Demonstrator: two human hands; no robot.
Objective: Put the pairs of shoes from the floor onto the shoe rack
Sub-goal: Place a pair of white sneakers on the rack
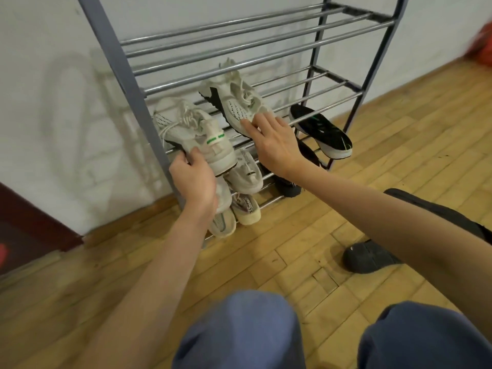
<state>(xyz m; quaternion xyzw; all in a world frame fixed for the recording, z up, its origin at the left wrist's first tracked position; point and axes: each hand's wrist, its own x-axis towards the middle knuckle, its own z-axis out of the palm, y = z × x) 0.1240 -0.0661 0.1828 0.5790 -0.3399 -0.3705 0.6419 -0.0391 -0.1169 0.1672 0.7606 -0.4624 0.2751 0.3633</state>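
Note:
A grey metal shoe rack (266, 50) with chrome bars stands against the white wall. My left hand (194, 179) grips the heel of a white sneaker with green marks (191, 129) at the left end of a middle shelf. My right hand (274, 139) rests with spread fingers on the toe of its matching white sneaker (234, 102), which lies tilted on the same shelf. A black sneaker with a white sole (322, 130) sits to the right on that shelf. Lower shelves hold cream sneakers (246, 174) and a dark shoe (288, 187).
Wooden parquet floor (306, 249) spreads in front of the rack. A dark shoe (370, 257) is on the floor at the right, beside my blue-clad knees (239, 334). A dark red door frame (32, 222) is at the left; something red (482, 46) blurs at the far right.

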